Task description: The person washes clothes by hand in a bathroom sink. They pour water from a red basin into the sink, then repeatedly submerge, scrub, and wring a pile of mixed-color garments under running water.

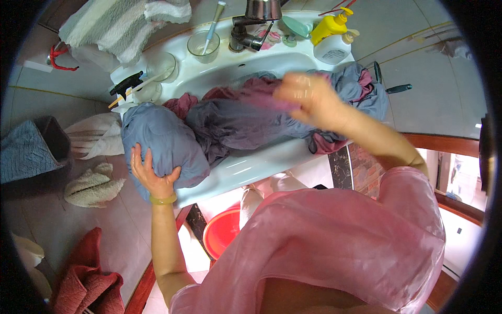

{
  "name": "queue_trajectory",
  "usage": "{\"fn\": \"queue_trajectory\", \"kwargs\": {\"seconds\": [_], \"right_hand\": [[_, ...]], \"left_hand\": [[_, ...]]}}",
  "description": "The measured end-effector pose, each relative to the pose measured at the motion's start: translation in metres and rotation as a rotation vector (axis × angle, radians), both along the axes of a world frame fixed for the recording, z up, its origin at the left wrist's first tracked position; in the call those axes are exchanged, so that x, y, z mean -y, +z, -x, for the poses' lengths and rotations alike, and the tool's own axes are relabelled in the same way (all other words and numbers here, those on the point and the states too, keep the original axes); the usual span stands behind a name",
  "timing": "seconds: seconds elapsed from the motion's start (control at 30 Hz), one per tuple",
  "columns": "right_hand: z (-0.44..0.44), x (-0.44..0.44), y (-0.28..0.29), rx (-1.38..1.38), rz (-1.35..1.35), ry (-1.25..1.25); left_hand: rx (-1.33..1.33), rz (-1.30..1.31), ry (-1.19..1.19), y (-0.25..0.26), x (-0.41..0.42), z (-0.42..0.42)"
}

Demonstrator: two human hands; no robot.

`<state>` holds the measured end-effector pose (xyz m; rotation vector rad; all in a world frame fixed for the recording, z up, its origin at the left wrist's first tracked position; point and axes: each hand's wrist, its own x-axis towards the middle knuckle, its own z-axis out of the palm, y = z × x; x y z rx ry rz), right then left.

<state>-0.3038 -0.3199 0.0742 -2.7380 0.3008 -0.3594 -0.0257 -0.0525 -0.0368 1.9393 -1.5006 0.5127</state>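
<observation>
A large blue-grey and dark pink cloth (239,125), partly wet and dark, lies bunched across the white washbasin (251,163). Its left end bulges over the basin's left rim. There my left hand (153,172), a yellowish bangle at the wrist, clasps the bulge with fingers spread and thumb apart. Over the right half of the basin my right hand (308,96) is blurred by motion, fingers bent. A smeared pink fold of the cloth shows just below and left of it; whether the fingers grip this fold is unclear. More cloth hangs over the right rim.
Behind the cloth stand a faucet (245,37), a glass with a toothbrush (204,47), a green soap dish (296,27), a yellow pump bottle (329,29) and a white bottle (333,51). Towels (35,149) hang at left. A red bucket (221,233) sits below the basin.
</observation>
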Motion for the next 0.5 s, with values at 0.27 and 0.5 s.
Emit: {"fn": "queue_trajectory", "kwargs": {"seconds": [0.27,0.5], "right_hand": [[0.009,-0.036,-0.128,0.054,0.018,0.241],[-0.070,-0.018,-0.227,-0.720,-0.171,-0.083]], "left_hand": [[-0.009,-0.028,0.001,0.000,0.003,0.002],[-0.026,-0.073,-0.002,0.000,0.003,0.002]]}}
